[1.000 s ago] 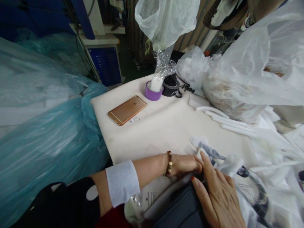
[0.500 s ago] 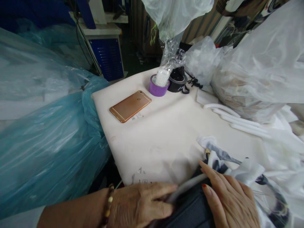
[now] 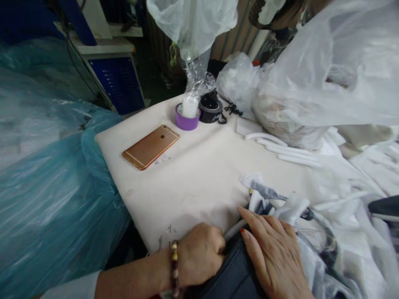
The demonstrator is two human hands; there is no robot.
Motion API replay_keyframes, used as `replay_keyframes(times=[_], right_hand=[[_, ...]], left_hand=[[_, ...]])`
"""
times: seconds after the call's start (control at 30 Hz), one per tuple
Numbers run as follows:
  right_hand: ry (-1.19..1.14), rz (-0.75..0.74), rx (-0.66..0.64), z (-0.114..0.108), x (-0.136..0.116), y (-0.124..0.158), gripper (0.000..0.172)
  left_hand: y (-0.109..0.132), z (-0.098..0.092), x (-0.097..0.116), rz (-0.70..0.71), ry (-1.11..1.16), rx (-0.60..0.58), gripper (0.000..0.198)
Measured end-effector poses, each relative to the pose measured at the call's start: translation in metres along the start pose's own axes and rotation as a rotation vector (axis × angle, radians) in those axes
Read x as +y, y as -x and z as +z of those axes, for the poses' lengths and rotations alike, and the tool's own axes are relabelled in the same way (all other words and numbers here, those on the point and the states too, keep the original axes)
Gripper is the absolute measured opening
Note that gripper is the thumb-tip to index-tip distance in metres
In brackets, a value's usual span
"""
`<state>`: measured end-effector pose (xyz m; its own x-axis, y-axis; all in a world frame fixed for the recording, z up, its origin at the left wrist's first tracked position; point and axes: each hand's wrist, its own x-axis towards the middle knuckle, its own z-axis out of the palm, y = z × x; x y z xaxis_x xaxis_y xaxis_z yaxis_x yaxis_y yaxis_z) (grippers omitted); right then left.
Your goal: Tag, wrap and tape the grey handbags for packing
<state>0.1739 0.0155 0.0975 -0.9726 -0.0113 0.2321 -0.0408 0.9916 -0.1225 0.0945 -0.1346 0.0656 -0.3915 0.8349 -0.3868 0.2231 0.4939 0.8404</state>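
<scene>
A dark navy leather-like item (image 3: 235, 270), seemingly a bag, lies at the bottom of the view, its lower part cut off. Along its upper left edge runs a pale grey tube-like strip (image 3: 236, 228). My left hand (image 3: 202, 253), with a beaded bracelet at the wrist, is closed in a fist where this strip meets it; the fingertips are hidden. My right hand (image 3: 274, 249) rests flat on the navy item, fingers stretched and thumb apart. Beyond its fingertips is a bundle of grey and white wrapped straps (image 3: 264, 195).
A gold phone (image 3: 151, 147) lies on the white padded surface (image 3: 199, 178). Behind it stand a purple tape roll (image 3: 187, 122) and a black tape roll (image 3: 212, 114). White tubes (image 3: 280, 147) and plastic bags (image 3: 299, 95) crowd the right; blue plastic sacks (image 3: 56, 199) bulge at left.
My left hand has gone from extended fingers to a closed fist at the strip. My right hand stays flat on the navy item. The camera view has turned somewhat to the right.
</scene>
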Motion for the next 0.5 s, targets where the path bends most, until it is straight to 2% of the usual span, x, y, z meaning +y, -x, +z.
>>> replay_keyframes(times=[0.07, 0.13, 0.23, 0.33, 0.4, 0.43, 0.5], right_hand=[[-0.061, 0.068, -0.002, -0.002, -0.004, 0.0, 0.029], [-0.123, 0.115, -0.016, -0.004, -0.008, 0.0, 0.022], [-0.145, 0.177, -0.049, -0.003, -0.011, -0.001, 0.014], [-0.123, 0.21, -0.036, -0.001, -0.015, -0.004, 0.014], [-0.119, 0.198, -0.015, -0.006, -0.016, -0.007, 0.015], [-0.13, 0.178, -0.001, -0.012, -0.015, -0.007, 0.015], [-0.168, 0.15, 0.067, -0.031, -0.012, 0.004, 0.018]], left_hand=[[-0.001, -0.002, 0.008, -0.19, 0.082, 0.013, 0.041], [0.007, -0.004, 0.012, -0.287, 0.147, 0.04, 0.041], [0.024, -0.004, 0.008, -0.192, 0.223, 0.115, 0.041], [0.028, 0.002, 0.003, -0.077, 0.054, 0.256, 0.035], [0.021, 0.007, 0.004, -0.024, -0.055, 0.339, 0.05], [0.016, 0.009, 0.006, 0.006, -0.063, 0.34, 0.06], [0.008, 0.01, 0.014, 0.058, -0.019, 0.267, 0.066]])
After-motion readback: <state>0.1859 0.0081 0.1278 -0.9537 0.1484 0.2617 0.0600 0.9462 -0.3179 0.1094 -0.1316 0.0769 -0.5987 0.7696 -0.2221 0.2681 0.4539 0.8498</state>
